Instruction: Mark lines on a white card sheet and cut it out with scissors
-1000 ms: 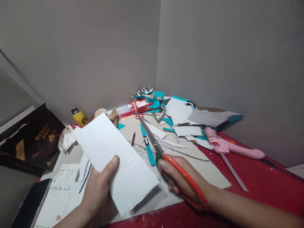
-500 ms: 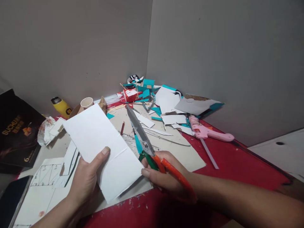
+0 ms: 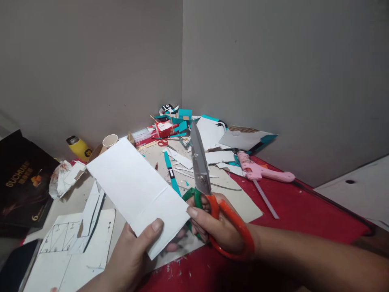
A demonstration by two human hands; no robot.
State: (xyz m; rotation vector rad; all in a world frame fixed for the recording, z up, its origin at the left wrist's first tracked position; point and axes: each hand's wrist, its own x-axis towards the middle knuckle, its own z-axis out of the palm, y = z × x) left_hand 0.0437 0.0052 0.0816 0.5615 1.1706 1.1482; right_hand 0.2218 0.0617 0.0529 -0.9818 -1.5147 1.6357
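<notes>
My left hand (image 3: pixel 138 247) grips a white cardboard piece (image 3: pixel 136 190) near its lower end, with the thumb on top and the fingers underneath. The piece is tilted above the table and has a faint crease across it. In my right hand (image 3: pixel 219 223) is a pair of scissors (image 3: pixel 202 166), with one orange handle and one green one. Their blades point upward and look closed. My right thumb rests at the cardboard's right corner. Beyond the cardboard lies a teal and black strip (image 3: pixel 172 173). Part of the green handle is hidden by my fingers.
A pink glue gun (image 3: pixel 258 170) with a glue stick lies on the red table (image 3: pixel 299 207). Cardboard scraps (image 3: pixel 220 157) are heaped towards the wall corner. A paper cup (image 3: pixel 110 140), a yellow bottle (image 3: pixel 78 149), a black box (image 3: pixel 27 182) and a drawing (image 3: pixel 59 237) are to the left.
My left hand has slid towards the cardboard's lower end. The scissors have swung more upright and away from the cardboard. The view has shifted slightly.
</notes>
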